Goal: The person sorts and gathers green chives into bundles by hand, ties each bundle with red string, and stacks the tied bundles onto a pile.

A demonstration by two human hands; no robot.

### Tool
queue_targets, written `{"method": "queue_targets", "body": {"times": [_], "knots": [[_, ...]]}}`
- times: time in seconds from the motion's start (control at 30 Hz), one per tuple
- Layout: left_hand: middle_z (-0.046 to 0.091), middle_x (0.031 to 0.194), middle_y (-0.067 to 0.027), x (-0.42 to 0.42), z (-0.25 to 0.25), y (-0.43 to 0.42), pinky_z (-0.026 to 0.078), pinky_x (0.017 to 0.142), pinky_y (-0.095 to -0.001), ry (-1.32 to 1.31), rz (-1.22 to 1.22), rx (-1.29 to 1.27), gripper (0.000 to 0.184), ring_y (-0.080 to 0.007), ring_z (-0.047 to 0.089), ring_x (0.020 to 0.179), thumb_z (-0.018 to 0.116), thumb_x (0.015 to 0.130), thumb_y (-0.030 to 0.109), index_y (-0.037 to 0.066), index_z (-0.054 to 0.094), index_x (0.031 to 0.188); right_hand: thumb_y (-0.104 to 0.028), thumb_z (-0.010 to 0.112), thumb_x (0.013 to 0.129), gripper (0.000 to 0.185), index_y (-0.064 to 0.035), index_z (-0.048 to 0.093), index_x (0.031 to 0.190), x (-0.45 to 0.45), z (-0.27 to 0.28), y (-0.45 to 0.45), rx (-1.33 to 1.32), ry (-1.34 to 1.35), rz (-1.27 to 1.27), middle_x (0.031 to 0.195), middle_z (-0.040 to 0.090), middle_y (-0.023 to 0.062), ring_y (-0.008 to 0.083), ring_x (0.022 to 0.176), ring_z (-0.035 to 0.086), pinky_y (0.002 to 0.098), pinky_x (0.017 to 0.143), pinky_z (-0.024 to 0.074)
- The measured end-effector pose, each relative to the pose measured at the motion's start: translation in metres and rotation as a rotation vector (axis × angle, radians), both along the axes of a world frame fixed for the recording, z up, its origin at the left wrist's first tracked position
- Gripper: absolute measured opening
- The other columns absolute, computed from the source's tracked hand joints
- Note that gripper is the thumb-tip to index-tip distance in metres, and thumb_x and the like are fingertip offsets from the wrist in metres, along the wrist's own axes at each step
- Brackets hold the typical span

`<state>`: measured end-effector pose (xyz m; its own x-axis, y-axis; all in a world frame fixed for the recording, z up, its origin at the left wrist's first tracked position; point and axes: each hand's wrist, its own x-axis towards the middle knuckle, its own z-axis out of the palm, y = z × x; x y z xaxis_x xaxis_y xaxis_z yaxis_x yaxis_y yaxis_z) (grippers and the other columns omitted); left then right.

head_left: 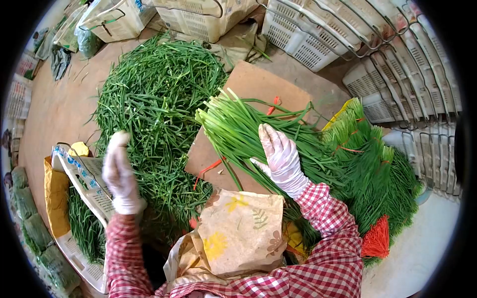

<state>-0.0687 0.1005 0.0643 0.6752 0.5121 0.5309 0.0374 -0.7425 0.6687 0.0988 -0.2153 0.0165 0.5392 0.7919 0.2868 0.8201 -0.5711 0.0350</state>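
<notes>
A loose bunch of garlic chives point(238, 124) lies on a brown board point(268, 82), its pale cut ends toward the upper left. My right hand point(280, 156), in a thin white glove, rests on the bunch with fingers stretched and thumb apart. My left hand point(119, 171), gloved too and slightly blurred, is raised at the left with fingers extended and nothing visible in it. Below and beside it spreads a big heap of loose green leaves point(159, 99). Red ties point(206, 171) lie at the board's edge, and another red tie point(273, 105) shows behind the bunch.
Tied chive bundles point(367, 169) are piled at the right, with a bunch of red ties point(376, 238) hanging beside them. White plastic crates point(298, 37) with wire handles stand along the back and right. A crate point(84, 186) holding greens stands at my left. Wrapped green packages point(54, 263) line the far left.
</notes>
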Motion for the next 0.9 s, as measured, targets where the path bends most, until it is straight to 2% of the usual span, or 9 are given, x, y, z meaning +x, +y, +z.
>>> {"method": "queue_targets", "body": {"times": [0.1,0.17,0.23,0.33,0.5,0.6,0.73,0.83,0.9], "knots": [[0.063,0.108,-0.0165,0.075,0.004,-0.077,0.042,0.095,-0.0457,-0.26,-0.566,0.112,0.026,-0.0325,0.057,0.109,0.052,0.087,0.011,-0.001,0.062,0.108,-0.015,0.055,0.078,0.053,-0.0026,0.047,0.129,0.0,-0.003,-0.002,0.006,-0.099,0.059,0.122,0.053,0.0101,0.0223,0.098,0.054,0.0339,0.076,0.0449],[0.059,0.116,-0.0182,0.114,0.005,-0.121,0.038,0.099,-0.0467,-0.226,-0.676,0.195,0.032,-0.0357,0.053,0.114,0.057,0.082,0.007,0.0,0.059,0.114,-0.011,0.054,0.078,0.049,-0.0015,0.049,0.127,-0.004,-0.01,-0.001,0.069,-0.15,0.06,0.121,0.054,0.0123,0.0239,0.097,0.055,0.0351,0.074,0.0458],[0.052,0.127,-0.0174,0.144,-0.003,-0.147,0.033,0.103,-0.0456,-0.073,-0.637,0.256,0.036,-0.0343,0.046,0.123,0.053,0.086,0.006,0.0,0.054,0.122,-0.012,0.054,0.079,0.045,0.0001,0.05,0.123,-0.008,-0.017,-0.003,0.069,-0.14,0.069,0.121,0.053,0.0156,0.0272,0.098,0.054,0.0374,0.075,0.0465],[0.043,0.137,-0.016,0.186,-0.045,-0.159,0.026,0.107,-0.0449,0.267,-0.368,0.458,0.049,-0.029,0.04,0.128,0.048,0.092,0.024,0.004,0.04,0.135,-0.01,0.055,0.079,0.04,0.0001,0.05,0.118,-0.008,-0.02,0.002,0.079,-0.132,0.008,0.118,0.053,0.0188,0.0295,0.1,0.053,0.0383,0.078,0.0466],[0.054,0.124,-0.0178,0.198,-0.058,-0.162,0.029,0.104,-0.0467,0.49,-0.312,0.53,0.053,-0.028,0.047,0.12,0.042,0.093,0.036,0.002,0.04,0.134,-0.027,0.079,0.059,0.076,-0.0018,0.046,0.123,-0.011,-0.01,-0.001,0.058,0.12,-0.06,0.127,0.045,0.0177,0.0314,0.113,0.046,0.0432,0.092,0.0393],[0.065,0.085,-0.0104,0.189,-0.053,-0.164,0.036,0.095,-0.0451,0.556,-0.35,0.458,0.041,-0.0269,0.059,0.092,0.046,0.092,0.037,0.004,0.055,0.114,-0.033,0.072,0.069,0.07,-0.0002,0.044,0.125,-0.019,-0.01,-0.01,0.196,0.184,-0.044,0.13,0.044,0.0172,0.0313,0.118,0.044,0.0432,0.097,0.0366],[0.063,0.076,-0.0086,0.165,-0.06,-0.161,0.038,0.091,-0.0407,0.444,-0.393,0.565,0.027,-0.0251,0.059,0.082,0.05,0.087,0.034,0.011,0.064,0.092,-0.041,0.06,0.082,0.059,-0.004,0.047,0.127,-0.024,0.024,-0.022,0.259,-0.012,0.059,0.13,0.046,0.0128,0.0279,0.118,0.045,0.0452,0.098,0.0342],[0.062,0.066,-0.012,0.168,-0.059,-0.159,0.042,0.081,-0.0422,0.296,-0.396,0.474,0.027,-0.0284,0.059,0.072,0.05,0.082,0.023,0.008,0.063,0.064,-0.062,0.064,0.069,0.101,-0.0015,0.027,0.141,-0.019,0.035,-0.003,0.112,0.182,-0.137,0.143,0.031,0.0186,0.036,0.131,0.029,0.054,0.107,0.0184],[0.062,0.069,-0.0112,0.171,-0.057,-0.16,0.041,0.083,-0.0407,0.397,-0.399,0.514,0.026,-0.0278,0.059,0.074,0.051,0.081,0.025,0.009,0.064,0.067,-0.071,0.068,0.054,0.124,0.0017,0.019,0.142,-0.006,0.029,0.011,-0.127,0.25,-0.254,0.145,0.025,0.0209,0.0377,0.136,0.019,0.0567,0.11,0.0096]]}}
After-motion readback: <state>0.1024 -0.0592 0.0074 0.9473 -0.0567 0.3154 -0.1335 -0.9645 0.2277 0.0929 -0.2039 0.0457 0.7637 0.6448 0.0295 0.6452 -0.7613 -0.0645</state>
